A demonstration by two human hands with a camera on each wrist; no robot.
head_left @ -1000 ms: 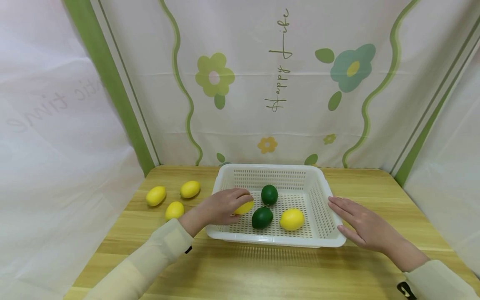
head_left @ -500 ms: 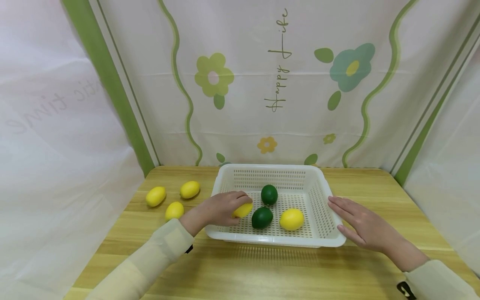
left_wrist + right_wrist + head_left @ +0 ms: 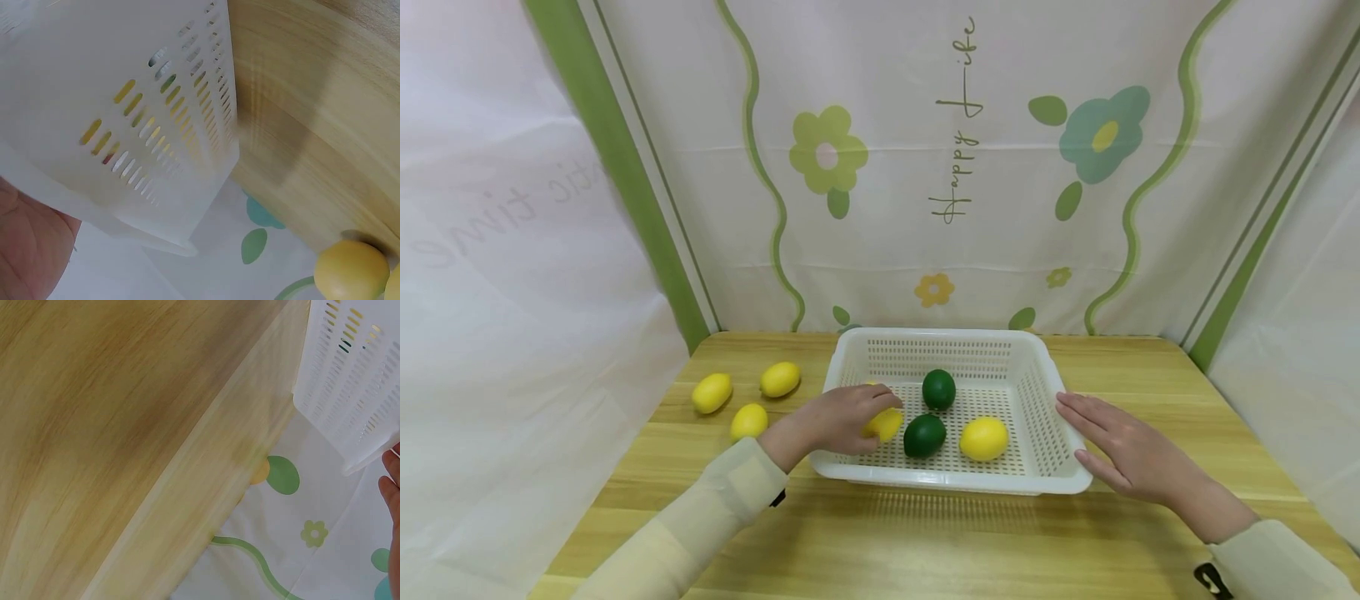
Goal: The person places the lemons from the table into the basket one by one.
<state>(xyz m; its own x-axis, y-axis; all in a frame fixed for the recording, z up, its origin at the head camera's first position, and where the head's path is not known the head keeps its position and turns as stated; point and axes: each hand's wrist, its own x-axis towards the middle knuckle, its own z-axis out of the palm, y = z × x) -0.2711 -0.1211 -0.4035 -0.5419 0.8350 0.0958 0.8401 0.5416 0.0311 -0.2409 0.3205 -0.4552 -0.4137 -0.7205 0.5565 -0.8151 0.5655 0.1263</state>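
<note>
In the head view a white plastic basket [image 3: 955, 479] stands on the table. My left hand [image 3: 846, 417] reaches over its left rim, thumb and fingers curled about a yellow lemon [image 3: 886, 425] low inside. A bit of yellow shows above the knuckles; what it belongs to is hidden. Right of that hand lie two dark green lemon-shaped fruits [image 3: 925, 436] and another lemon [image 3: 984, 439]. My right hand [image 3: 1131, 450] rests straight fingers against the basket's right rim. The left wrist view shows the basket's slotted wall [image 3: 94, 181] beside the palm [image 3: 31, 244].
Three loose lemons lie on the wooden table [image 3: 925, 550] left of the basket: one at far left [image 3: 711, 392], one behind [image 3: 780, 379], one nearer [image 3: 749, 422]. A flowered white curtain [image 3: 887, 250] hangs behind the table, with white sheets at both sides.
The lemon in my left hand has moved down and slightly left inside the basket. A bit of yellow now shows above the knuckles. My right hand has stayed in place.
</note>
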